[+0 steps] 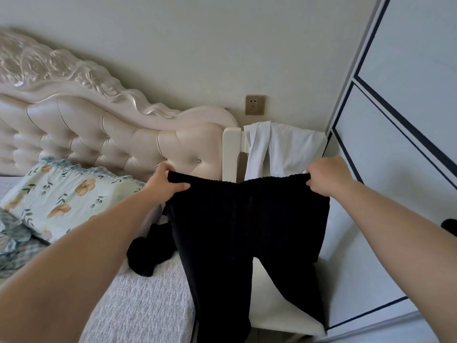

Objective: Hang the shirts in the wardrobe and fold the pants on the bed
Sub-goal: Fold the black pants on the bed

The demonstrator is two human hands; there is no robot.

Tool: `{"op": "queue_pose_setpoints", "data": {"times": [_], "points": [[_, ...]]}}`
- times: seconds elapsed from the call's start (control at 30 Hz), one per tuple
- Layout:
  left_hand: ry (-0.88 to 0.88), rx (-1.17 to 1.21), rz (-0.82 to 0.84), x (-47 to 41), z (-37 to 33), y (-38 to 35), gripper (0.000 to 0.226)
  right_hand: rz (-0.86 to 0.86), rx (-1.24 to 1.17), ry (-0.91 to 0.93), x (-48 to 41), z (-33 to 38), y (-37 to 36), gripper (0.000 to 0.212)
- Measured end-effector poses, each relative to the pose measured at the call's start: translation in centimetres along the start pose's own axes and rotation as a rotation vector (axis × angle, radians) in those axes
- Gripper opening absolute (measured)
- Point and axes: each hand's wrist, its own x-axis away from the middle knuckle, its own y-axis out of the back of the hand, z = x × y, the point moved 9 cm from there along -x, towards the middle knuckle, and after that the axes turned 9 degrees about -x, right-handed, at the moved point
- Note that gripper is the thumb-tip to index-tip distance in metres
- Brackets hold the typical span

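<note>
A person held black pants (247, 231) up by the waistband, the left hand (164, 180) and right hand (326, 174) each with fingers clenched on one end. The legs hung before a white chair (279, 310) between the bed (148, 305) and the wardrobe (395, 169); a white garment (291, 149) draped the chair's backrest.
</note>
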Motion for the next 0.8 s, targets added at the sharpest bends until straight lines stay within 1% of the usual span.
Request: {"op": "queue_pose_setpoints", "data": {"times": [0.03, 0.1, 0.13, 0.17, 0.23, 0.3, 0.4, 0.47, 0.53, 0.6, 0.67, 0.73, 0.8], "points": [[0.023, 0.051, 0.061, 0.0, 0.1, 0.0, 0.055, -0.095, -0.035, -0.031, -0.2, -0.5, 1.5, 0.013], [0.043, 0.055, 0.169, -0.1, -0.3, 0.4, 0.051, -0.271, -0.081, -0.057, -0.6, -1.1, 4.4, 0.011], [0.051, 0.030, 0.171, -0.3, -0.8, 1.0, 0.049, -0.346, -0.087, -0.062, -0.8, -1.2, 6.0, 0.010], [0.061, 0.005, 0.134, -0.4, -1.5, 2.0, 0.048, -0.419, -0.097, -0.066, -1.0, -1.2, 7.6, 0.009], [0.083, -0.061, -0.009, -0.6, -3.3, 4.9, 0.045, -0.558, -0.124, -0.061, -1.3, -0.8, 11.3, 0.007], [0.057, -0.087, -0.181, -0.4, -5.3, 8.1, 0.039, -0.683, -0.172, -0.054, -1.2, -0.3, 14.6, 0.007], [-0.040, 0.051, -0.472, 0.8, -7.9, 12.2, 0.029, -0.860, -0.286, -0.025, -0.6, 0.4, 19.2, 0.012], [-0.114, 0.142, -0.643, 1.7, -9.0, 14.3, 0.030, -0.986, -0.361, -0.010, 0.2, 0.4, 22.3, 0.013], [-0.193, 0.179, -0.771, 2.7, -9.9, 16.2, 0.031, -1.147, -0.433, -0.010, 1.7, -0.1, 25.1, 0.010], [-0.282, 0.269, -0.837, 3.4, -10.5, 17.8, 0.024, -1.325, -0.516, -0.040, 3.5, -0.8, 26.8, 0.007], [-0.348, 0.294, -0.883, 4.3, -11.6, 18.9, 0.020, -1.427, -0.652, -0.094, 4.6, -1.5, 27.2, 0.009], [-0.383, 0.352, -0.906, 5.2, -13.1, 19.4, 0.015, -1.432, -0.868, -0.122, 4.4, -1.8, 27.0, 0.011], [-0.430, 0.503, -0.895, 6.0, -14.8, 19.5, 0.010, -1.400, -1.141, -0.104, 3.7, -2.2, 26.7, 0.007]]}}
